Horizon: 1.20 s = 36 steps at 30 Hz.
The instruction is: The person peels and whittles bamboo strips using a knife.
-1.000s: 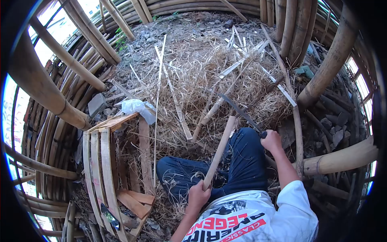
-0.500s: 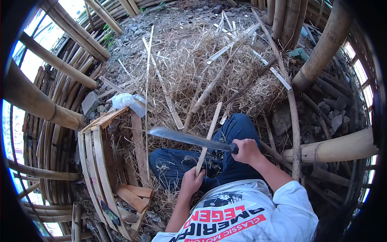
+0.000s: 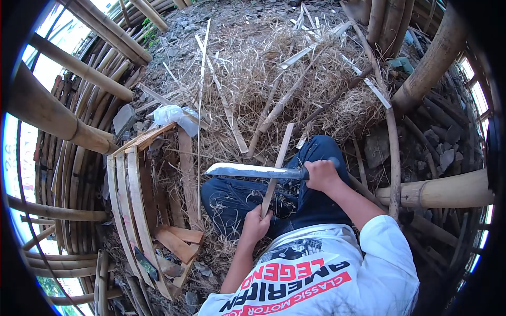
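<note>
My right hand (image 3: 322, 176) is closed round the dark handle of a machete (image 3: 253, 171), whose broad blade points left. Across my lap the blade crosses over a pale bamboo strip (image 3: 281, 150). The strip's lower end sits in my left hand (image 3: 256, 225), its fingers wrapped round it, and its upper end slants up and away past my knee. Thin shavings lie on my dark trousers (image 3: 232, 197) beneath both hands.
A slatted wooden crate (image 3: 122, 187) stands at my left, with a white plastic bag (image 3: 176, 117) behind it. Ahead lies a heap of shavings (image 3: 311, 100) with long strips. Thick bamboo poles (image 3: 437, 190) rise on both sides.
The machete blade has turned from slanting up-left to nearly level, and its flat now catches the light. Both hands keep their hold. The whole view has shifted slightly.
</note>
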Motion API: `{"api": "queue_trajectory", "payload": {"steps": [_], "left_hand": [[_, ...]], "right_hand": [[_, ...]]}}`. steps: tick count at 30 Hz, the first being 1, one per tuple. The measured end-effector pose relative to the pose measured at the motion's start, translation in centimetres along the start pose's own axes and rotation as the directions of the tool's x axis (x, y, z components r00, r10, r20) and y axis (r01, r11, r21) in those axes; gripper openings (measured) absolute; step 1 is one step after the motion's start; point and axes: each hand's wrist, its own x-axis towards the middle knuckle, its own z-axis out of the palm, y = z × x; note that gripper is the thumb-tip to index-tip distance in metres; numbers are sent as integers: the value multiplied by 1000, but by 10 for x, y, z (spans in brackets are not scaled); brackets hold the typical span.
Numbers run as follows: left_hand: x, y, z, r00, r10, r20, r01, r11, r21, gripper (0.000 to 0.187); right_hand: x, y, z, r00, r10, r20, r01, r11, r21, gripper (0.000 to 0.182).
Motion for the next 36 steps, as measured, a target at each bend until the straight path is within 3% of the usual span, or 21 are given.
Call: {"api": "queue_trajectory", "payload": {"steps": [13, 19, 22, 24, 28, 30, 31, 36], "left_hand": [[0, -7, 1, 999, 34, -14, -34, 999, -42, 21], [-6, -6, 0, 1000, 21, -9, -21, 999, -26, 22], [-13, -8, 2, 1000, 24, -3, -24, 999, 37, 23], [-19, -7, 2, 1000, 24, 10, -25, 997, 75, 23], [-21, -8, 3, 998, 54, 42, -58, 993, 107, 23], [-20, -11, 5, 991, 81, -103, -82, 997, -7, 22], [-17, -10, 4, 993, 66, -94, -66, 998, 6, 20], [-6, -2, -3, 997, -64, 52, 59, 994, 88, 28]], "right_hand": [[9, 1, 5, 1000, 21, 7, -20, 1000, -18, 30], [13, 5, 1, 999, 29, 13, -29, 1000, -9, 22], [28, 29, -11, 963, 270, -23, -271, 962, -28, 20], [37, 57, -9, 934, 351, -68, -354, 935, -26, 21], [35, 82, -15, 889, 457, -41, -458, 889, -16, 23], [32, 80, -16, 869, 495, -4, -495, 869, 32, 26], [31, 78, -15, 872, 489, -4, -489, 872, 35, 26], [18, 64, -12, 782, 620, -65, -563, 747, 353, 28]]}}
